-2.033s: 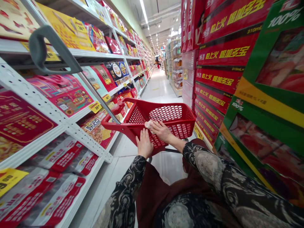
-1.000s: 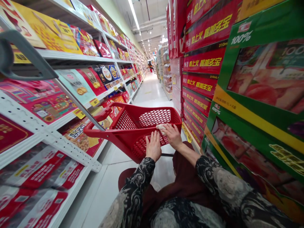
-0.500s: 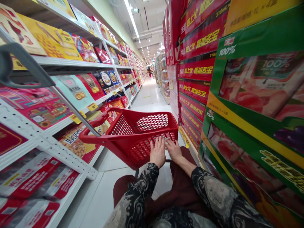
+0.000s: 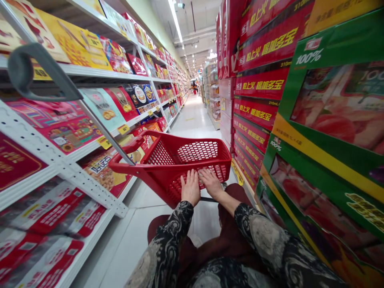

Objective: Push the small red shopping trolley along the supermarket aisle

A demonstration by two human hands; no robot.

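Fingers (image 4: 189,178) of both hands lie spread and flat, unclenched, on the near mesh wall of the red plastic trolley basket (image 4: 186,139), the left hand (image 4: 190,188) just beside the right hand (image 4: 211,183). The basket sits directly under the fingers, its grey trolley handle (image 4: 22,64) reaching up and left beyond them. Whether any fingertip hooks through the mesh cannot be made out. The pale wad under the right hand a second ago no longer shows. Behind the fingers, black patterned sleeves (image 4: 174,236) run back toward the body. Left of them stand white metal shelves (image 4: 60,164) of boxed goods; to their right, stacked red drink cartons (image 4: 258,82) and green juice cartons (image 4: 345,40).
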